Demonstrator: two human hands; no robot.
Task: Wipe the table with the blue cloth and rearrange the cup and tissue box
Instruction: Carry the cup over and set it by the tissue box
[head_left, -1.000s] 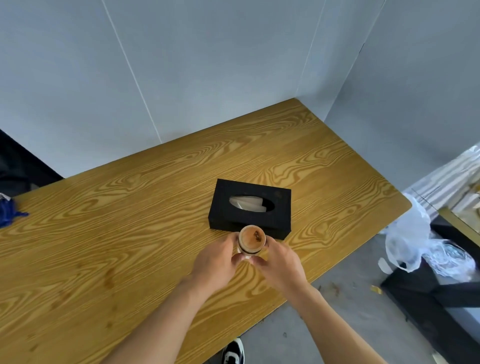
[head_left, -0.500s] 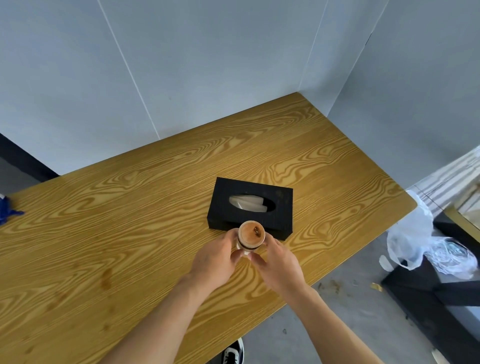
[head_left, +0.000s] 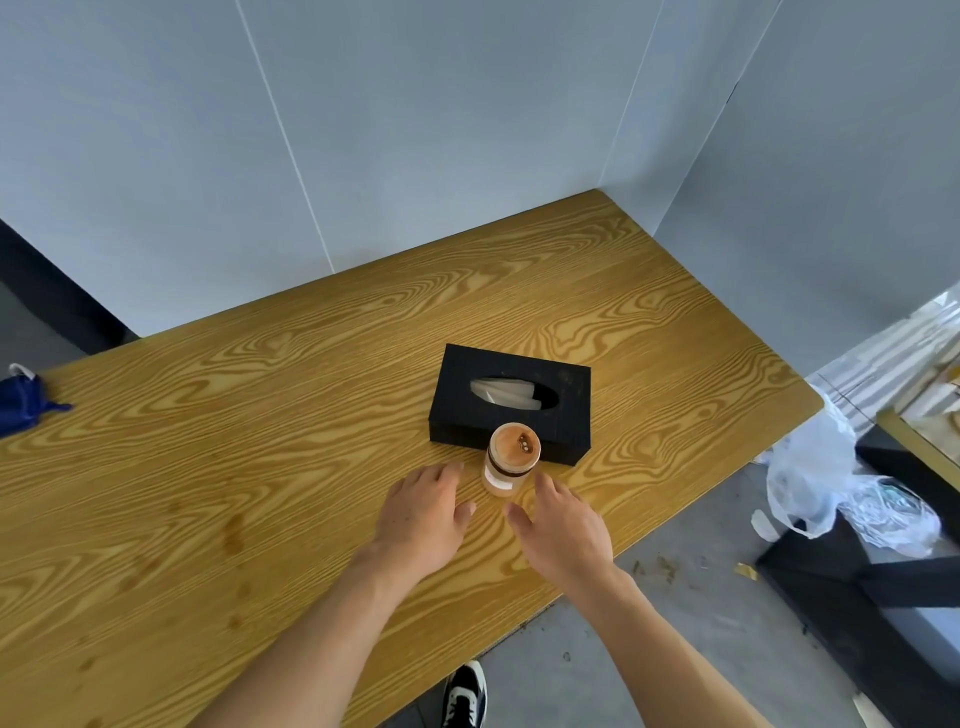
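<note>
Two bare hands, left hand (head_left: 423, 514) and right hand (head_left: 563, 525), are hovering with fingers spread, gripping nothing, beside the small amber lidded cup (head_left: 511, 457) standing against the black tissue box (head_left: 511, 410), while wiping seems undone, the crumpled blue cloth (head_left: 26, 402) lying far left on the wood-grain table (head_left: 260, 467).

Pale grey panel walls (head_left: 415, 130) meet in a corner; grey concrete floor (head_left: 675, 649) holds a white plastic bag (head_left: 810, 483).

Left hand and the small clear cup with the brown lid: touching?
Apart. The head view shows bare wood grain between the left hand and the cup.
</note>
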